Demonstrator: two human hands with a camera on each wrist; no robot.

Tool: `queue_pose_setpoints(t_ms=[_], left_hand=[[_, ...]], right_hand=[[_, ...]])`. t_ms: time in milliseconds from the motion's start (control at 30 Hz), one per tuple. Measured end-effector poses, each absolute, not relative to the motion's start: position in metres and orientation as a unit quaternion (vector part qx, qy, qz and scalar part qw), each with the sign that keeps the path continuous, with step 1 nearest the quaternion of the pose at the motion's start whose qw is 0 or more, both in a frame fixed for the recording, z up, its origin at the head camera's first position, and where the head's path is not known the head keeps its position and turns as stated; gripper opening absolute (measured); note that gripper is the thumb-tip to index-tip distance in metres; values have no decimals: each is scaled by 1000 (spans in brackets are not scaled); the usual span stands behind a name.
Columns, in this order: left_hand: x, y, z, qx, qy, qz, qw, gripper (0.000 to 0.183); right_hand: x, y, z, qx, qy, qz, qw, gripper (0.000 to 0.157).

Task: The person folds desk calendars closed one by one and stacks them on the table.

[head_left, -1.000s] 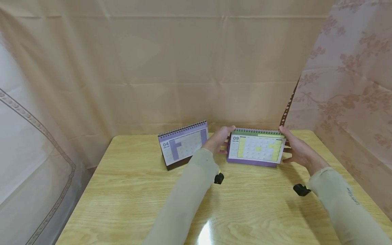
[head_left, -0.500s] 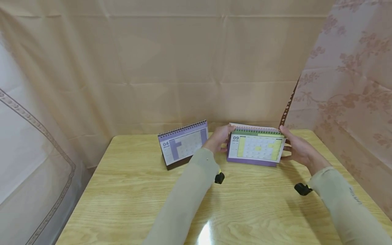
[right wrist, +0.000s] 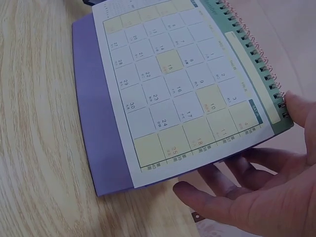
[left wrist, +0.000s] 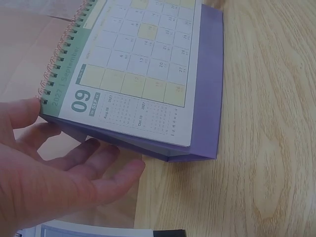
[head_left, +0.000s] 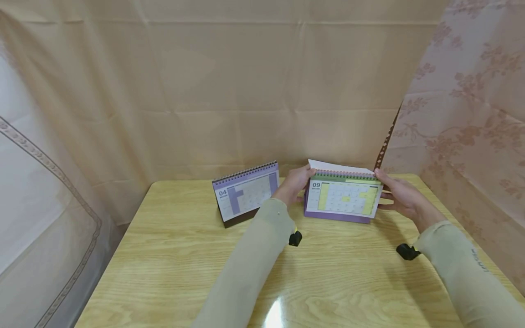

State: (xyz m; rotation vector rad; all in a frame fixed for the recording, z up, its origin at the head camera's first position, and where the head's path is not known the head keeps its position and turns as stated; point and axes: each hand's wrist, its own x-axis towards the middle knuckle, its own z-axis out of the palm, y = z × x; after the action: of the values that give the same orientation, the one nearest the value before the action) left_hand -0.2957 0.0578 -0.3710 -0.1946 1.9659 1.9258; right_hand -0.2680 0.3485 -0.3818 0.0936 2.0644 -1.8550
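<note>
A purple-based spiral desk calendar [head_left: 344, 198] with a green-headed 09 page stands at the back right of the table. My left hand [head_left: 294, 183] holds its left top corner, thumb at the coil and index finger behind, as the left wrist view shows; its other fingers spread loosely beside the open end. At the opposite top corner, my right hand [right wrist: 261, 182] holds it the same way, thumb by the last rings. Behind the coil a white page [head_left: 336, 166] sticks up above the top edge. A second desk calendar [head_left: 246, 193], with a lilac 04 page, stands left of my left hand.
Both calendars stand on a light wood-grain table [head_left: 172, 255]. A beige cloth [head_left: 229, 91] hangs behind it, with a pink floral cloth [head_left: 471, 136] on the right and a white one [head_left: 37, 196] on the left. Black wrist cameras [head_left: 407, 252] jut below both cuffs.
A white page has come up behind the coil of the right calendar and now shows as a taller strip. Both hands stay at its top corners; the 04 calendar stays put.
</note>
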Motion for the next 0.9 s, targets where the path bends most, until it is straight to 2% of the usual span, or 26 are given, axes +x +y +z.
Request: queue_pose_setpoints(t_ms=[167, 300, 367, 433, 533, 600, 900], left_hand=[[-296, 59, -370, -70, 702, 683, 190, 49], [-298, 59, -370, -72, 704, 682, 187, 48], [-298, 59, -370, -73, 702, 683, 187, 46], [-298, 59, -370, -73, 701, 684, 187, 45], [-299, 58, -372, -70, 702, 684, 186, 43], [-299, 58, -373, -69, 702, 685, 185, 42], [-298, 58, -371, -92, 700, 685, 177, 27]], right_hand=[[-267, 347, -379, 34, 735, -655, 172, 40], [-266, 346, -377, 29, 737, -656, 158, 62], [-266, 345, -375, 30, 736, -659, 151, 67], [-267, 344, -375, 30, 732, -665, 146, 61], [-267, 344, -375, 35, 721, -677, 146, 40], [-267, 344, -375, 36, 717, -681, 145, 32], [-268, 344, -374, 39, 715, -684, 142, 27]])
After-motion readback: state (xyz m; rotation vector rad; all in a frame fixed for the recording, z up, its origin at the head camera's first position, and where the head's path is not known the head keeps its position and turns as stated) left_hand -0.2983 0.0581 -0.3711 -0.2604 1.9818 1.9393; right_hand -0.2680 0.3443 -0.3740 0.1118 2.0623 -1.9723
